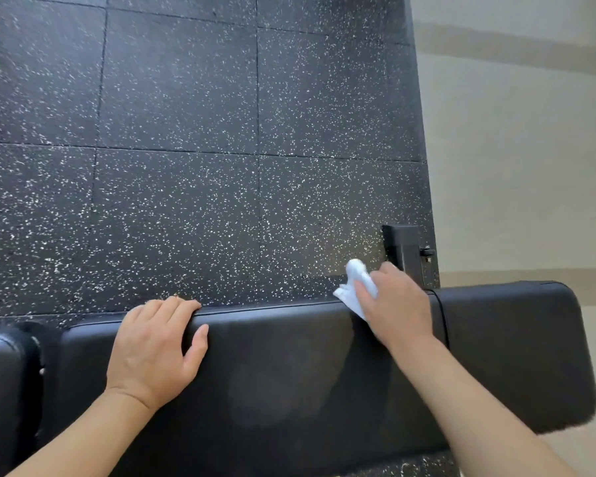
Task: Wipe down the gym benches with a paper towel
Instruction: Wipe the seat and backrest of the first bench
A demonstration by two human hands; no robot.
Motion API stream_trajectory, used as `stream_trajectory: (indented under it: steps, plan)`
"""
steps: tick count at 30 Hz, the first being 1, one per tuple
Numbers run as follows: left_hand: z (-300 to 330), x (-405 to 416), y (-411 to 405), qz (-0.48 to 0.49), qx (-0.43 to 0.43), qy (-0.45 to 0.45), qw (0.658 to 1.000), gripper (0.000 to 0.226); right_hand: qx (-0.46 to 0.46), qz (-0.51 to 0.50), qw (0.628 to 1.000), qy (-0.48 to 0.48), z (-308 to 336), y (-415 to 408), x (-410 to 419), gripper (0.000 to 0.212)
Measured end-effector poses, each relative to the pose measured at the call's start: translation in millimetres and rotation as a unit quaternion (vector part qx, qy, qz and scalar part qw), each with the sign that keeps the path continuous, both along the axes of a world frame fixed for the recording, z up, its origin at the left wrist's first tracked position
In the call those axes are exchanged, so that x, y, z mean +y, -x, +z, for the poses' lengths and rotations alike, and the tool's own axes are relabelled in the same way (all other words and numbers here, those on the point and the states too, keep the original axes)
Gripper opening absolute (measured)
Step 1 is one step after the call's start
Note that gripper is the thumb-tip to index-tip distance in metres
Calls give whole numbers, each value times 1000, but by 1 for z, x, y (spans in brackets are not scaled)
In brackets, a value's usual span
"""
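Right hand (398, 306) pinches the paper towel (355, 287) against the bench pad (289, 373) far edge for wiping pressure; left hand (155, 349) lies spread, fingers hooked over that edge, apparently steadying the pad

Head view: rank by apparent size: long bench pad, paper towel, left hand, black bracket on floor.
1. long bench pad, by far the largest
2. left hand
3. black bracket and paper towel: look alike; the towel is partly hidden under the right hand

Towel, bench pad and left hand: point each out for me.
towel (353, 287), head view, its bunched white middle.
bench pad (289, 356), head view, bare top.
left hand (155, 346), head view, its back.
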State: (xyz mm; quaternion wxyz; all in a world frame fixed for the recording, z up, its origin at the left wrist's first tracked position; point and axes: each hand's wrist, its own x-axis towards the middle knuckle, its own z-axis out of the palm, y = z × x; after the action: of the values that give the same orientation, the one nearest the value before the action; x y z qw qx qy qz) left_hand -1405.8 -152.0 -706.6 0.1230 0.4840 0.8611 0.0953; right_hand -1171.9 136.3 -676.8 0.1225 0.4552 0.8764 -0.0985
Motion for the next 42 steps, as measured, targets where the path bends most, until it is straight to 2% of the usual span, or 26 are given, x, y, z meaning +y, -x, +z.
stream_trajectory:
  steps: [3,6,7,10,11,12,14,15,16,17,19,21,22,25,28,31,33,35,37,40,42]
  plan:
    - [1,0,1,-4,-13,5,1000,45,-36,53,998,-8,-8,68,-63,30]
    - [2,-1,2,-5,-32,8,999,46,-16,88,995,46,-7,117,-113,29]
    - [2,-1,3,-4,-38,6,999,45,-21,103,991,82,-1,125,-119,37]
    - [4,-1,4,-6,-57,5,998,46,-39,184,973,135,16,122,-115,82]
    - [5,-1,4,-6,-63,6,998,46,-57,192,969,144,20,114,-106,85]
    - [7,-1,5,-4,-66,11,998,47,-68,208,967,128,21,101,-97,78]
    - [8,-1,7,-5,-66,17,998,48,-98,212,969,80,30,74,-72,31]
    - [8,0,7,-5,-66,17,998,49,-117,182,975,53,36,56,-56,11]
    - [8,0,7,-5,-66,15,998,49,-112,129,985,36,41,40,-38,12]
    - [8,0,7,-7,-64,14,998,49,-145,94,984,45,43,22,-20,14]
    - [5,-2,6,-9,-61,7,998,49,-195,106,974,54,39,-5,5,20]
    - [2,-3,6,-13,-57,-2,998,48,-220,108,969,41,30,-12,15,15]
    - [2,-2,6,-12,-54,-3,998,48,-212,66,974,48,28,-7,14,9]
    - [1,-1,5,-6,-37,6,999,48,-132,-11,990,48,23,35,-5,23]
    - [6,1,4,-9,-27,11,1000,47,-43,24,991,126,27,84,-48,37]
    - [12,5,2,-5,-24,38,999,47,25,80,980,179,29,120,-90,32]
    - [15,8,2,-6,-21,58,998,48,23,88,976,197,26,127,-97,22]
    - [16,8,2,-6,-14,72,997,48,-1,93,974,206,19,116,-89,28]
    - [16,7,0,-4,-6,72,997,48,-15,98,978,183,19,92,-70,27]
    - [14,8,0,1,-4,62,998,46,-29,112,991,72,22,53,-30,32]
    - [13,8,1,0,-11,59,998,44,-38,107,992,52,19,34,-11,26]
